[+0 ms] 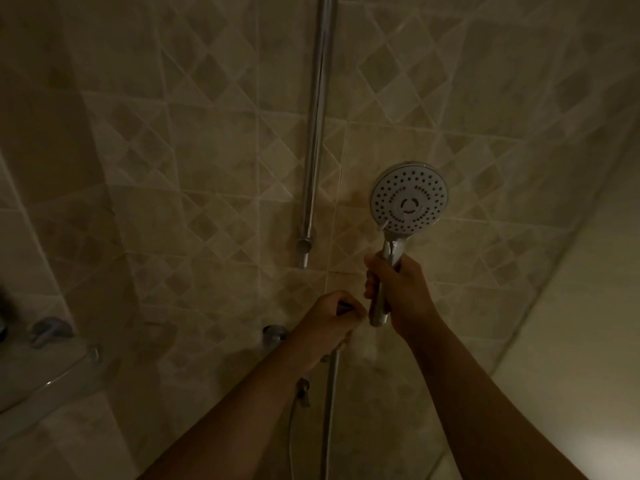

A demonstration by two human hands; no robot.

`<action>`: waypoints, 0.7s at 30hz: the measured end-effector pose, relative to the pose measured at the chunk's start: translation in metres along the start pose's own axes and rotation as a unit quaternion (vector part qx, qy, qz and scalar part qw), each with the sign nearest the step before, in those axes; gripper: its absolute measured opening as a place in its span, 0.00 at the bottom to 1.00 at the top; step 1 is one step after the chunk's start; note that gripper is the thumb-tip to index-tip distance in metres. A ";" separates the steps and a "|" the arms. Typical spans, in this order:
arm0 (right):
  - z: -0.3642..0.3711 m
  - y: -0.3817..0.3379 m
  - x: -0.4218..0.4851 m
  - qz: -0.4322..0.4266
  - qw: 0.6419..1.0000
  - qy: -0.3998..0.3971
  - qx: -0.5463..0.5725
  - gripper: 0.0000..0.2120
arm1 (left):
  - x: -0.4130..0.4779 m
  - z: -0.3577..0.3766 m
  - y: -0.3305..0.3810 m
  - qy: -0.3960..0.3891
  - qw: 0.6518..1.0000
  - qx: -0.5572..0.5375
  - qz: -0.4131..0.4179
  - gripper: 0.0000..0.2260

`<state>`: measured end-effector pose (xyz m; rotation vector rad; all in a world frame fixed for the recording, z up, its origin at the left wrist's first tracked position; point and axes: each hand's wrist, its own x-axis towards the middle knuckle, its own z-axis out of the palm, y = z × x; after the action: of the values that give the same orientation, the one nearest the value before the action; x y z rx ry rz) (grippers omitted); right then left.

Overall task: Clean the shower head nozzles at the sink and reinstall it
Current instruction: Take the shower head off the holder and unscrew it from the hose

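Observation:
The chrome shower head (pixel 409 198) stands upright in front of the tiled wall, its round white nozzle face turned toward me. My right hand (pixel 394 292) grips its chrome handle, whose lower end shows below my fingers. Just left of that end, my left hand (pixel 330 318) is curled round the top end of the metal hose (pixel 330 403), which hangs straight down. The hose end sits beside the handle's base; whether they are joined is hidden by my fingers.
A chrome riser rail (pixel 317 126) runs up the beige tiled wall (pixel 173 168), with its lower mount (pixel 306 242) left of the shower head. A round chrome fitting (pixel 274 332) sits by my left wrist. A glass shelf (pixel 52 372) with chrome brackets lies at the lower left.

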<state>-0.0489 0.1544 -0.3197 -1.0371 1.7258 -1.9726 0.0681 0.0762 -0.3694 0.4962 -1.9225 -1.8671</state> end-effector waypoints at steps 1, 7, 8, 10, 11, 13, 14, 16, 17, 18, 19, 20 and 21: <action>0.000 0.000 0.001 -0.002 1.000 0.002 -0.003 0.09 | 0.003 -0.003 0.005 -0.005 1.000 -0.013 0.008 0.02; 0.010 -0.002 0.005 0.003 1.000 0.005 -0.017 0.07 | 0.023 -0.017 0.052 0.041 0.994 0.055 0.090 0.03; 0.011 -0.004 0.008 0.003 1.000 0.008 -0.016 0.06 | 0.027 -0.020 0.061 0.050 0.990 0.072 0.108 0.03; 0.015 -0.010 0.014 0.002 1.000 0.014 -0.010 0.06 | 0.037 -0.025 0.077 0.075 0.981 0.119 0.136 0.02; 0.018 -0.013 0.015 0.002 1.000 0.016 -0.008 0.06 | 0.042 -0.028 0.085 0.087 0.978 0.124 0.140 0.04; 0.023 -0.018 0.017 0.002 1.000 0.010 -0.019 0.06 | 0.050 -0.032 0.102 0.097 0.981 0.092 0.142 0.10; 0.025 -0.022 0.018 -0.001 1.000 0.003 -0.029 0.06 | 0.054 -0.033 0.111 0.087 0.982 0.068 0.153 0.10; 0.029 -0.034 0.023 -0.011 0.999 -0.006 -0.045 0.06 | 0.060 -0.032 0.129 0.057 0.982 0.034 0.177 0.12; 0.031 -0.041 0.027 -0.019 0.999 -0.006 -0.045 0.06 | 0.065 -0.032 0.137 0.041 0.982 0.028 0.182 0.13; 0.032 -0.048 0.031 -0.030 0.999 -0.005 -0.042 0.06 | 0.069 -0.031 0.146 0.029 0.981 0.029 0.187 0.14; 0.033 -0.056 0.036 -0.042 0.998 -0.004 -0.038 0.07 | 0.073 -0.031 0.154 0.023 0.979 0.038 0.199 0.12; 0.033 -0.064 0.042 -0.052 0.998 -0.004 -0.035 0.08 | 0.078 -0.030 0.162 0.024 0.975 0.056 0.215 0.10; 0.033 -0.072 0.047 -0.061 0.998 -0.005 -0.032 0.08 | 0.082 -0.028 0.170 0.029 0.971 0.075 0.226 0.09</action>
<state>-0.0428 0.1151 -0.2368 -1.1988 1.7708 -1.9926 0.0183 0.0156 -0.1952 0.1330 -1.9467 -1.4102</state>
